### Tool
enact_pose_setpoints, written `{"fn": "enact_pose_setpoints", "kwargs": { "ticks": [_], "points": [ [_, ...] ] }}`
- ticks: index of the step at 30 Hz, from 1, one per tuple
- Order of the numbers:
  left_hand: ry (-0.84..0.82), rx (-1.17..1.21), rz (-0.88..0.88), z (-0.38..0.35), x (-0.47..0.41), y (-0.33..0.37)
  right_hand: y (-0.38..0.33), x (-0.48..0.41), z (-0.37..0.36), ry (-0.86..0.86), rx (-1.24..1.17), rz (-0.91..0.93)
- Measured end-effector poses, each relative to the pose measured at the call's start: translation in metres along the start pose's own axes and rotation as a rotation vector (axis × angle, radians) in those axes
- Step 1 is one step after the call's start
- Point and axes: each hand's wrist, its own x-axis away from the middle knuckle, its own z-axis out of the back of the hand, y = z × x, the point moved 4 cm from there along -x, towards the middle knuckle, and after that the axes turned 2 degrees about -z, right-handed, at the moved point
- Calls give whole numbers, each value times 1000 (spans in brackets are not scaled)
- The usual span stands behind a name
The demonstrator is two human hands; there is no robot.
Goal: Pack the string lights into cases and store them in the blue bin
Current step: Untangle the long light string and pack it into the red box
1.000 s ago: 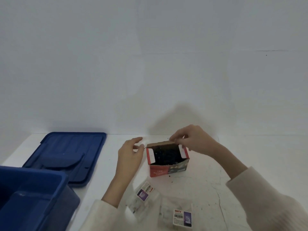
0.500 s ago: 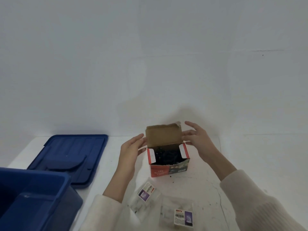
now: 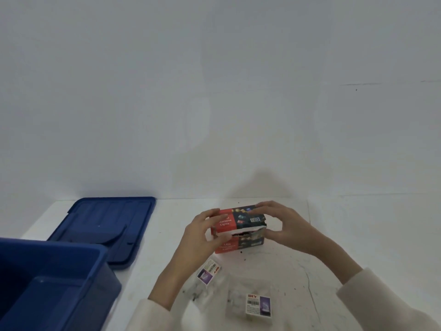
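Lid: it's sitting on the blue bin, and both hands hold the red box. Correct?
Not quite. The head view shows the lid lying flat on the table beside the bin, which stands open. The left hand and right hand do hold the box.

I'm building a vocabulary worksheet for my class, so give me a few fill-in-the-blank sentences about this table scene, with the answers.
The light box, held by the left hand and right hand, stands on the ___ table.
The bin and its lid are both ___.
The lid lies flat, to the ___ of the light box.
Near the person lie ___ clear labelled packets.
Answers: white; blue; left; two.
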Motion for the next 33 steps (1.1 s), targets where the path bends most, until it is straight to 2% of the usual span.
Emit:
{"fn": "enact_pose_setpoints", "kwargs": {
  "ticks": [3,8,13,16,22,26,29,33],
  "points": [
    [64,-95,-59,1,-1,6,-5,8,-2,186,155,87],
    [125,-116,-92,5,-1,13,-11,7,-22,274,339,140],
    [102,-106,-83,3,-1,11,-11,3,-27,356,406,122],
    [108,-83,-76,4,-1,9,-14,-3,-22,308,389,102],
    [77,-93,-98,4,-2,3,-18,-13,-1,83,502,149],
    [17,-121,-147,1,-1,-2,-3,-7,8,60,429,135],
    [-40,-237,-216,-4,1,-7,6,-3,3,66,385,127],
    [-34,-329,-257,-8,5,-12,14,5,-9,118,354,171]
  ]
}}
